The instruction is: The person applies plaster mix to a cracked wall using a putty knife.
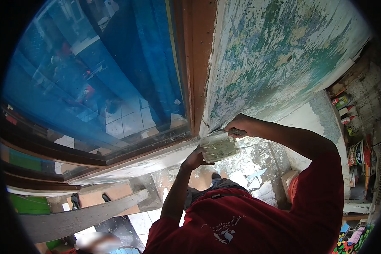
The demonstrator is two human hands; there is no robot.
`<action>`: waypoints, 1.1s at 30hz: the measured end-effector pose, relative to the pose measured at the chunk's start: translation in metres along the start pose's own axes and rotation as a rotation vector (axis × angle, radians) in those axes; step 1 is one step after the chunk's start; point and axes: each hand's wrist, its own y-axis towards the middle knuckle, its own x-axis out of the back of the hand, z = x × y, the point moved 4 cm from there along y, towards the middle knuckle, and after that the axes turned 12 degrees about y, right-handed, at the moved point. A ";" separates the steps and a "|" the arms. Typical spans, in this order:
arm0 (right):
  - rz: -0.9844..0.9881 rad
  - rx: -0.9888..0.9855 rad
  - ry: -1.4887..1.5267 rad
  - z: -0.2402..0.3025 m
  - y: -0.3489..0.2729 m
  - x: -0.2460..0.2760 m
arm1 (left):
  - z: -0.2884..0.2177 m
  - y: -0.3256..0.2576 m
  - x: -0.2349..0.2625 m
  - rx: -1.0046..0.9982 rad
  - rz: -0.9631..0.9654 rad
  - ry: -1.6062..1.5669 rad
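My left hand is closed on the near left edge of a pale, see-through rectangular tray, held up close under the wall. Whitish bits or smears lie in the tray; I cannot tell which. My right hand grips the dark handle of a scraper-like tool over the tray's far right side. Its blade is mostly hidden by the hand and the tray. Just beyond both hands is the lower corner of a wall with patchy, scraped green, blue and white paint, beside the brown window frame.
A large glass window with blue cloth behind it stands at left. Bottles and a paint bucket stand on shelving at right. Pale scraps litter the floor. Another person is at lower left, near a grey ledge.
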 end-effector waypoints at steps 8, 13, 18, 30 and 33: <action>0.006 -0.009 -0.012 0.006 -0.013 0.000 | -0.001 -0.001 0.000 -0.012 -0.026 0.082; 0.036 -0.007 -0.023 0.007 -0.024 0.000 | 0.001 -0.001 0.004 0.014 -0.033 0.048; 0.133 -0.014 -0.065 0.000 -0.030 0.011 | 0.001 -0.004 0.004 0.021 -0.050 0.030; 0.136 -0.051 -0.197 -0.034 0.008 -0.007 | 0.002 -0.009 0.003 0.011 -0.069 0.061; 0.120 -0.017 -0.213 -0.030 0.012 -0.010 | 0.003 -0.009 0.003 -0.019 -0.032 0.060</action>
